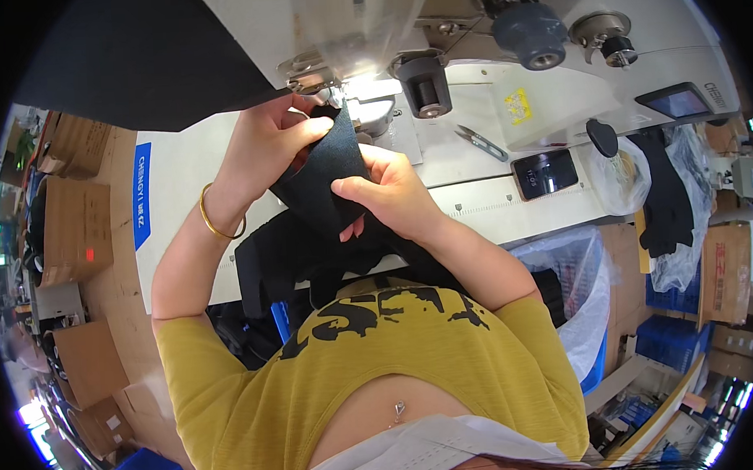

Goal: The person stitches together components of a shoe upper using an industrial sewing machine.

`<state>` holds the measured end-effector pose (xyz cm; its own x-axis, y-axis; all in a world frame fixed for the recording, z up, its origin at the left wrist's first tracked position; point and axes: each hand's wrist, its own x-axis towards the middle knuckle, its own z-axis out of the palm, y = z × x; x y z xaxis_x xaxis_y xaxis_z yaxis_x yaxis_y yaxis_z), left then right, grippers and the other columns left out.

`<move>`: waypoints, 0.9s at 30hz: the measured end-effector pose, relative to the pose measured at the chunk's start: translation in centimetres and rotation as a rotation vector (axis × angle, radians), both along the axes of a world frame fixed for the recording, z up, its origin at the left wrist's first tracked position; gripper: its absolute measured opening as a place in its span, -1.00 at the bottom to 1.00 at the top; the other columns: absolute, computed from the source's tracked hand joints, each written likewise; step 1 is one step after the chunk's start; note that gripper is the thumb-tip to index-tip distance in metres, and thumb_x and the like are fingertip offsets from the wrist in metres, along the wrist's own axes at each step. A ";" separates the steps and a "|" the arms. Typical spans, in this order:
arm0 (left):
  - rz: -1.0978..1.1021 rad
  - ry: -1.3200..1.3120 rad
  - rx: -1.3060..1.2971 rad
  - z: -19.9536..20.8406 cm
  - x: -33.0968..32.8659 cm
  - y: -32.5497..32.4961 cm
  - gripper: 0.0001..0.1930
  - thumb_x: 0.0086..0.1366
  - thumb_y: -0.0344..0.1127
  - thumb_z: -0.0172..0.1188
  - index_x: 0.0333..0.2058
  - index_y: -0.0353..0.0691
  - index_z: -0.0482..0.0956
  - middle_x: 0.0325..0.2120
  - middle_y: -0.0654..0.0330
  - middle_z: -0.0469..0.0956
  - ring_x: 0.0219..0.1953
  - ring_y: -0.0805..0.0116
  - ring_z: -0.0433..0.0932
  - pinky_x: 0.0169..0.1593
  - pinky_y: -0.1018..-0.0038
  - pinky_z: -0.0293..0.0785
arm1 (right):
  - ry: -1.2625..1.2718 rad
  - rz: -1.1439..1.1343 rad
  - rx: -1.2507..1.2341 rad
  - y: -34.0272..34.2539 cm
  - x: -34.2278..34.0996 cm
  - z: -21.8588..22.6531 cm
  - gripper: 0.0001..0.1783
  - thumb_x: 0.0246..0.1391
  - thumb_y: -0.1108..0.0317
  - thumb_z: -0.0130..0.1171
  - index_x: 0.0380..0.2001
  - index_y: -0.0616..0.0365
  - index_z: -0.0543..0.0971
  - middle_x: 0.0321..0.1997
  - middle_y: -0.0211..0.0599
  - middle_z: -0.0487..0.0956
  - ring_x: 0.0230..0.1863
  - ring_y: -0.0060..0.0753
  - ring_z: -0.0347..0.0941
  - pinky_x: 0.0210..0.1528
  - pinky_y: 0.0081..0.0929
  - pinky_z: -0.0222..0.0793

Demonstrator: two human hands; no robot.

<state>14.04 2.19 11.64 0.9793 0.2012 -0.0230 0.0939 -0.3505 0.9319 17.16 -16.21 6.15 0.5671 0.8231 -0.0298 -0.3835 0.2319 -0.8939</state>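
Observation:
A black fabric piece (pixel 327 172) is stretched between my two hands just in front of the sewing machine (pixel 468 29). My left hand (pixel 276 138), a gold bangle on its wrist, pinches the upper left edge of the fabric close to the lit needle area. Lower down, my right hand (pixel 387 188) grips the right edge, thumb on top and fingers underneath. The fabric's upper end reaches the presser foot area, where my left fingers partly hide it. More black cloth (pixel 285 252) is bunched over the table's front edge and my lap.
On the white table (pixel 458 177) lie thread snips (pixel 482 142) and a phone (pixel 546 175). A clear bag (pixel 622 178) and black gloves (pixel 665 197) are at the right. A plastic-lined bin (pixel 576 285) stands right of my lap. Cardboard boxes (pixel 74 231) line the left.

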 end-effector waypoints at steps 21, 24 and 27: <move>0.014 -1.071 1.324 -6.1 -5.0 -1.5 -0.66 0.02 -0.31 0.32 -0.15 -0.10 0.68 -0.11 0.32 0.62 -0.18 0.42 0.46 -0.14 0.48 0.32 | -0.366 -0.175 -0.232 -1.5 -1.3 0.3 -0.64 0.29 0.21 -0.07 -0.49 0.22 0.50 -0.74 -0.39 0.49 -0.76 -0.67 0.31 -0.68 -0.64 0.17; 0.010 -1.070 1.294 -5.8 -4.2 -0.9 -0.64 -0.01 -0.35 0.32 -0.15 -0.14 0.68 -0.10 0.30 0.62 -0.18 0.39 0.47 -0.15 0.48 0.31 | -0.385 -0.191 -0.184 -0.7 -0.5 0.2 -0.65 0.30 0.21 -0.05 -0.49 0.21 0.49 -0.74 -0.38 0.49 -0.77 -0.70 0.29 -0.69 -0.67 0.14; -0.013 -1.059 1.264 -5.6 -3.5 -0.3 -0.62 -0.02 -0.37 0.30 -0.14 -0.16 0.67 -0.10 0.29 0.63 -0.19 0.38 0.48 -0.16 0.45 0.30 | -0.311 -0.193 -0.131 0.0 0.0 -0.1 -0.68 0.35 0.25 -0.06 -0.41 0.23 0.51 -0.70 -0.36 0.49 -0.77 -0.72 0.22 -0.68 -0.72 0.09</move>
